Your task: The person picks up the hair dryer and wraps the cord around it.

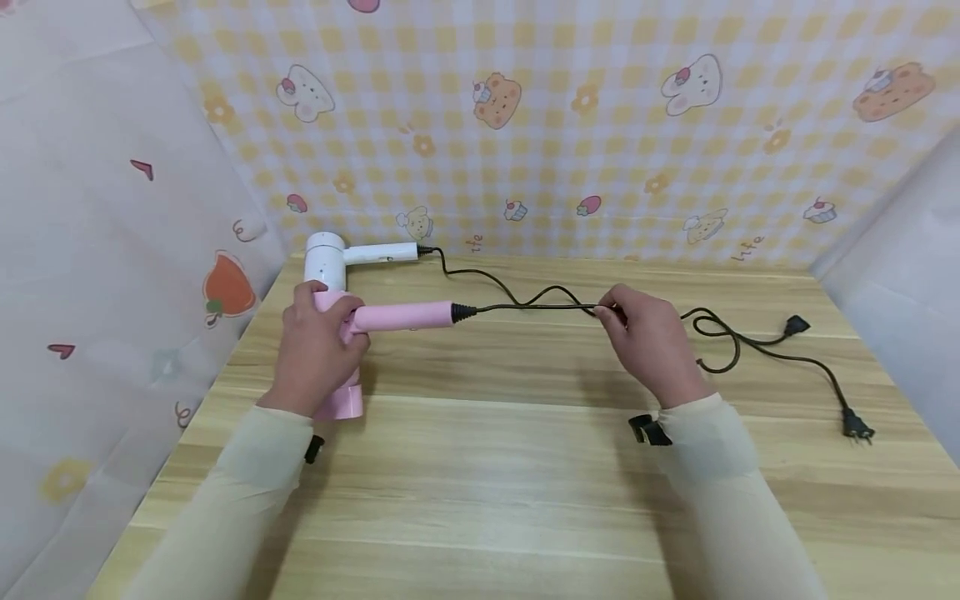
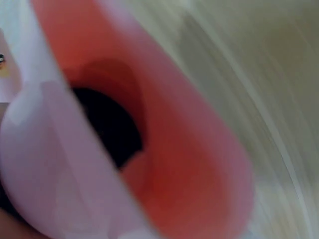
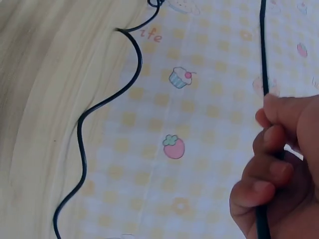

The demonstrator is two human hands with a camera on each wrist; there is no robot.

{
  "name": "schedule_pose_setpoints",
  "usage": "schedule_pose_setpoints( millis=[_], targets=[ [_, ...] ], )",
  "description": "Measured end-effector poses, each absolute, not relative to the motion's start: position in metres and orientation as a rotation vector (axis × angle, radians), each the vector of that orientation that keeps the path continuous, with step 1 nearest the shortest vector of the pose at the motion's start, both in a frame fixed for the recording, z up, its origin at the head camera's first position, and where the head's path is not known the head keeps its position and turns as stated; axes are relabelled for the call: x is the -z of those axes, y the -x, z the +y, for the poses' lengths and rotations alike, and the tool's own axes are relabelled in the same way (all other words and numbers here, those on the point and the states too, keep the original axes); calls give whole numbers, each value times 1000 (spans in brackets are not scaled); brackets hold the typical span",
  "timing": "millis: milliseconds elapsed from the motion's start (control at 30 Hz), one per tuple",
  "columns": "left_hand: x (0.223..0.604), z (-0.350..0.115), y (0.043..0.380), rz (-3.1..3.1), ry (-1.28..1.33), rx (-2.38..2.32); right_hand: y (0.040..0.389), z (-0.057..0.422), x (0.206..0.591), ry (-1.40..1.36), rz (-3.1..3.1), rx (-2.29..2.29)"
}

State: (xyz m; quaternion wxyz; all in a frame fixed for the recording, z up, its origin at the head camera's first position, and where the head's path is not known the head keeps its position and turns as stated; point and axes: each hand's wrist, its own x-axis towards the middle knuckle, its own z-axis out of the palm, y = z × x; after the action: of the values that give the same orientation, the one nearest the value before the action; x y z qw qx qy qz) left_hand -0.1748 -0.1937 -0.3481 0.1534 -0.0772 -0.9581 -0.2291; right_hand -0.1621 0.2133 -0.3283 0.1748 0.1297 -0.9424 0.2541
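Observation:
A pink hair dryer (image 1: 401,316) lies at the left of the table, its handle pointing right. My left hand (image 1: 315,350) grips its barrel, covering much of it; the left wrist view looks closely into the pink nozzle (image 2: 199,164). From the handle a black power cord (image 1: 525,307) runs straight to the right. My right hand (image 1: 651,340) pinches that cord, with the other fingers curled round it in the right wrist view. Behind the pink one lies a white hair dryer (image 1: 382,253), its own black cord (image 3: 82,144) wavy on the table.
Beyond my right hand the cords loop and cross. They end in a black plug (image 1: 797,325) and a two-pin plug (image 1: 857,424) on the wooden table (image 1: 480,500). A checked cloth backdrop (image 1: 525,167) rises at the table's back edge, with pale cloth (image 1: 105,275) on the left.

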Motion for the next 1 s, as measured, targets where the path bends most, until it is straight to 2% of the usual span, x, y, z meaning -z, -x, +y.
schedule_pose_setpoints(
  millis=[267,633,833,1000],
  targets=[
    [353,-169,164,-2648,130,768,153,200,323,-511,-2703,-584],
    [347,-135,153,-2617,67,790,139,180,322,-1022,-2591,-547],
    [351,-117,148,-2587,90,794,137,172,316,-1122,-2478,-596],
    [357,-106,144,-2594,97,846,141,168,309,-1104,-2362,-606]
  ],
)
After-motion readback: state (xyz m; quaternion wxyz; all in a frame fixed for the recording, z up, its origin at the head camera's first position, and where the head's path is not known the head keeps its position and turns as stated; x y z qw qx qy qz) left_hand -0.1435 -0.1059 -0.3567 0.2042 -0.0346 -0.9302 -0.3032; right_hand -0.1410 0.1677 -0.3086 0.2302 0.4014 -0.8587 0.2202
